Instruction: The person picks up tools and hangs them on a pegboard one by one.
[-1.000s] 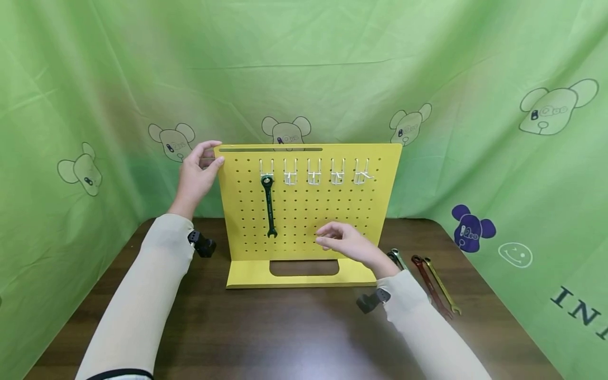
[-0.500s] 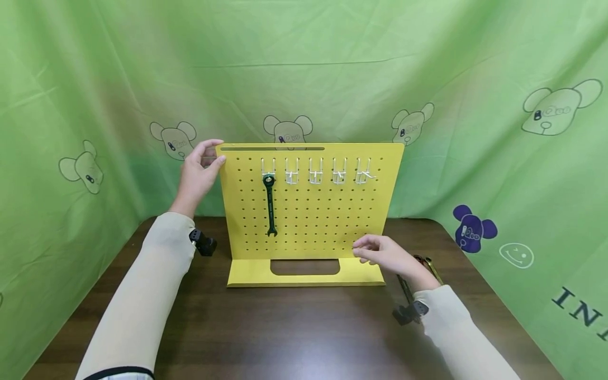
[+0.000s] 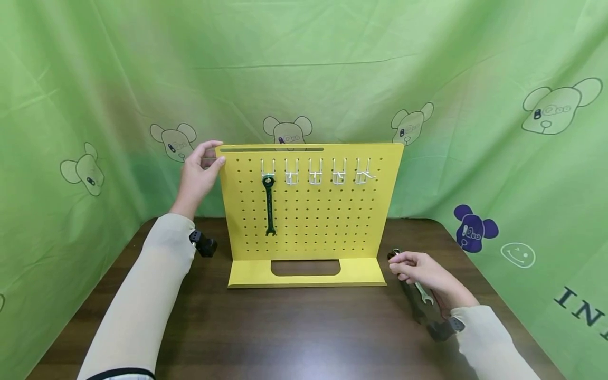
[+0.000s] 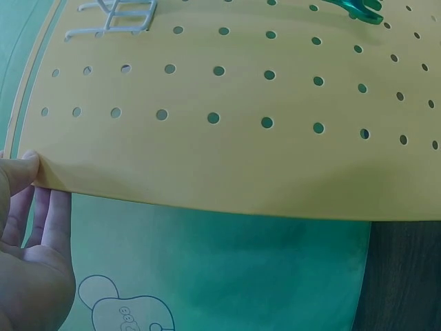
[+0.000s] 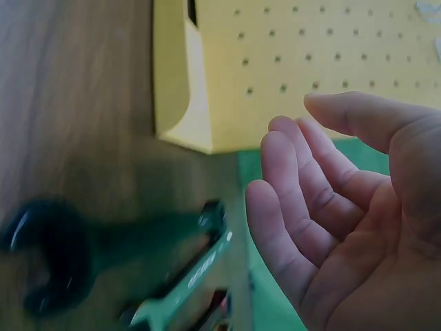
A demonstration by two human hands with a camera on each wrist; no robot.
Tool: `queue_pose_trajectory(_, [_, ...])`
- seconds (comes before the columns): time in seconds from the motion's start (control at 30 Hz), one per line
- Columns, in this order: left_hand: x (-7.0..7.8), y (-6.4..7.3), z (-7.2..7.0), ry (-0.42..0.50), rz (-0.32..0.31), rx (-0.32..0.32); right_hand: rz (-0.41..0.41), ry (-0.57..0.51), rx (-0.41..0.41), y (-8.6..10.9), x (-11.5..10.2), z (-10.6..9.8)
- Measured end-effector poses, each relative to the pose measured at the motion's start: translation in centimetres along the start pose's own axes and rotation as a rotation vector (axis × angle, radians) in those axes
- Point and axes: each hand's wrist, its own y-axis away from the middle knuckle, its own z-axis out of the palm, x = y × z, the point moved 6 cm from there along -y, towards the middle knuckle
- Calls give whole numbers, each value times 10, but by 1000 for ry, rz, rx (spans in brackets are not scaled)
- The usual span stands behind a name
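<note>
Table (image 3: pixel 285 332) extends beyond pegboard (image 3: pixel 310 222); left hand (image 3: pixel 198 173) pinches its corner, right hand (image 3: pixel 426 273) relaxed near wrenches (image 5: pixel 191 279).

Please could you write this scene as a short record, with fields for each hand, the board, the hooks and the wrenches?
Left hand: grips the upper left corner of the board
Right hand: holds nothing, near the loose wrenches
Board: yellow pegboard, standing on the table
White hooks: five in a row
Hung wrench: green wrench, on the leftmost hook
Loose wrenches: dark wrench and silver wrench, right of the board; others mostly hidden
</note>
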Motion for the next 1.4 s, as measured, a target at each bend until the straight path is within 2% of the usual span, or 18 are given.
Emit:
queue_pose_trajectory(0.27, [-1,0,1,-2,2,-5,82,6,-10,11,30,-11])
queue_pose_trajectory(0.5, [-2,0,2,-4,10,-2,98,104,-7,13,44,-17])
queue_pose_trajectory(0.63, [-1,0,2,-2,7,-5,124,119,-5,12,52,-17])
queue_pose_trajectory(0.87, [-2,-1,2,11,3,-4,143,185,22,7,58,-18])
queue_pose_trajectory(1.2, [-4,-2,0,15,9,3,210,284,112,0,58,-16])
queue_pose_trajectory(1.4, [-4,-1,0,15,7,3,238,289,133,-1,62,-15])
